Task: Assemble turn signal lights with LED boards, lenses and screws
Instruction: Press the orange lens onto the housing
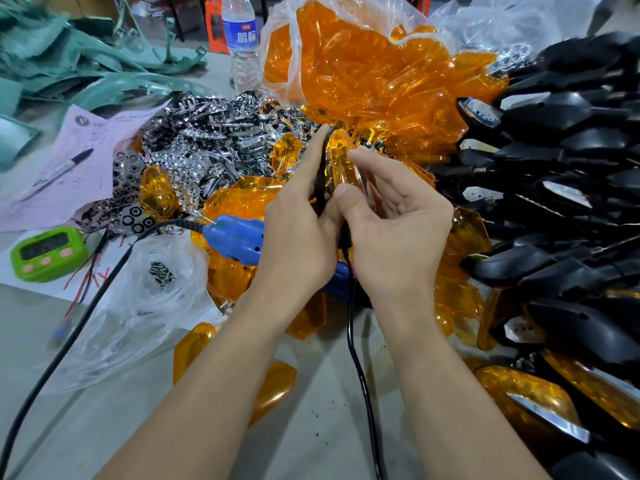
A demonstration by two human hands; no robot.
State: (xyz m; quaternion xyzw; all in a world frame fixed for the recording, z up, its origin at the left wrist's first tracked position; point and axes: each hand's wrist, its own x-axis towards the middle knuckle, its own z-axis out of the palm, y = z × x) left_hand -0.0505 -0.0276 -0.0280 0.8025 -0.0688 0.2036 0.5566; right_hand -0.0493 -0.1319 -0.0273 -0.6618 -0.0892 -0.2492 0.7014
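Just above the screwdriver point(235, 239), the left hand point(298, 237) grips the housing point(321, 174) on edge. The right hand point(394, 237) pinches the lens point(341, 157) against it, probably seating it squarely before screws go in.

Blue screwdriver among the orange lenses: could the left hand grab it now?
Probably not straight away. The left hand grips the turn signal light together with the right hand, so it must let go first. Otherwise the way looks free: the blue screwdriver lies close beneath it, nothing on top.
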